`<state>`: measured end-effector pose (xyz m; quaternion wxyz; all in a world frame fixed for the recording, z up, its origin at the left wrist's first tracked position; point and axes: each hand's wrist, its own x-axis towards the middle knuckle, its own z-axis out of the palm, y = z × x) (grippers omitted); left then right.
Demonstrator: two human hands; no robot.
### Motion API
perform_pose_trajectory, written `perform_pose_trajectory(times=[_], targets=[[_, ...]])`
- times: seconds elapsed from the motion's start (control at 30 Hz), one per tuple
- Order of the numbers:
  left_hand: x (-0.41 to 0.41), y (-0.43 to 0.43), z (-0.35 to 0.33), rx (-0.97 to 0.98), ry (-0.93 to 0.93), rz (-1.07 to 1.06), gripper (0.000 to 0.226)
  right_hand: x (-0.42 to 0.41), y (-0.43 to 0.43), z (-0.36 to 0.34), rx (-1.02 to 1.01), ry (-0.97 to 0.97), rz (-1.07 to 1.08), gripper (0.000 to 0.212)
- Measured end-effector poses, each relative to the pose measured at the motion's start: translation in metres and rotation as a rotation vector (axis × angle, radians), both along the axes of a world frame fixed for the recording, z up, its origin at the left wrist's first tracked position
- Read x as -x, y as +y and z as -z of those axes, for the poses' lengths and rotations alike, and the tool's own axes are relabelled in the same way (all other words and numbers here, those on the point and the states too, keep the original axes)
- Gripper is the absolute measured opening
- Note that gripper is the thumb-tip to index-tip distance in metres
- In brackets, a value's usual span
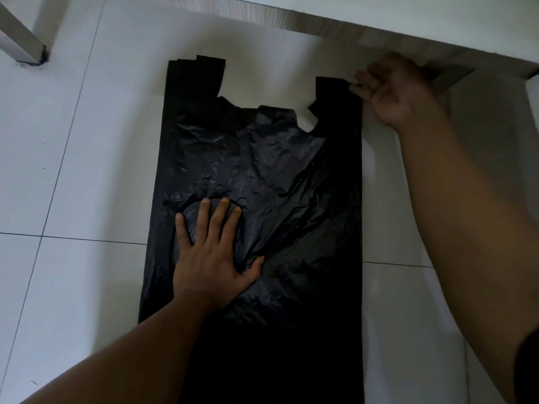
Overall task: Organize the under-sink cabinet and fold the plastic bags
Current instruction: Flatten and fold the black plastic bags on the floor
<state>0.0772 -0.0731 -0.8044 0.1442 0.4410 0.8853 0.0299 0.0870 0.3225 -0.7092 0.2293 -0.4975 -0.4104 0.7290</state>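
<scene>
A large black plastic bag (277,176) lies spread flat on the white tiled floor (73,170), its two handles pointing away from me. My left hand (210,258) presses flat on the bag's lower middle, fingers straight and spread over a small air bulge. My right hand (390,88) is at the bag's far right handle, with curled fingers pinching the handle's outer edge. The bag's near end runs out of view at the bottom.
A grey metal furniture leg (26,45) stands on the floor at the far left. A wood-grain cabinet base edge (320,24) runs across the top right, just behind my right hand. Bare tile lies on both sides of the bag.
</scene>
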Motion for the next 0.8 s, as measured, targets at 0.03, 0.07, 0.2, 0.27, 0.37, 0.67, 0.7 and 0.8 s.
perform_pose_trajectory(times=[0.03, 0.07, 0.2, 0.27, 0.37, 0.67, 0.7, 0.8], targets=[[0.000, 0.000, 0.000, -0.002, 0.000, 0.000, 0.100, 0.000, -0.003, -0.001, -0.040, -0.009, 0.024, 0.019], [0.000, 0.000, 0.000, -0.004, 0.000, 0.001, 0.100, -0.004, -0.005, 0.000, -0.133, -0.096, 0.000, 0.016], [0.000, 0.000, -0.001, -0.007, -0.005, 0.003, 0.100, -0.028, -0.019, 0.011, -0.628, -0.666, -0.392, 0.040], [0.000, 0.000, 0.000, -0.005, -0.003, 0.005, 0.099, -0.036, -0.034, 0.018, -0.676, -0.781, -0.606, 0.054], [0.000, 0.000, 0.000, -0.009, 0.000, 0.005, 0.099, -0.039, -0.046, 0.034, -0.693, -0.835, -0.767, 0.070], [0.000, 0.000, -0.001, -0.009, -0.007, -0.001, 0.098, -0.021, -0.026, 0.027, -0.579, -0.587, -0.383, 0.017], [0.000, 0.000, -0.001, -0.013, -0.008, -0.001, 0.098, -0.022, -0.023, 0.030, -0.645, -0.643, -0.441, 0.018], [0.000, 0.000, 0.000, -0.006, -0.009, 0.003, 0.098, -0.025, -0.031, 0.039, -0.791, -0.851, -0.690, 0.044]])
